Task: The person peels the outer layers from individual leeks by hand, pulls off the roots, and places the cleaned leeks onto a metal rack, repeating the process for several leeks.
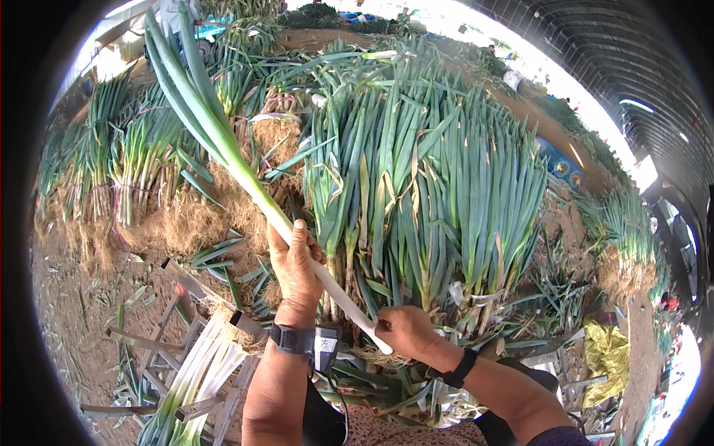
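Note:
One long green onion (346, 303) slants across the middle, its green leaves up at the far left and its white root end low near the centre. My left hand (295, 264) is closed around the white shank about halfway along. Beside the root end, my right hand (409, 332) is curled with thumb and fingers together, touching or almost touching the shank. What those fingers pinch, if anything, is hidden. Behind both hands stands a dense row of green onions (424, 186) with tall green leaves, some tips dry and brown.
Trimmed white-stemmed green onions (204, 372) lie on a metal rack (152, 342) at the lower left. Tied bundles with shaggy roots (193, 223) line the left. A yellow sack (606, 360) lies at the right. Loose leaves litter the dirt floor (82, 327).

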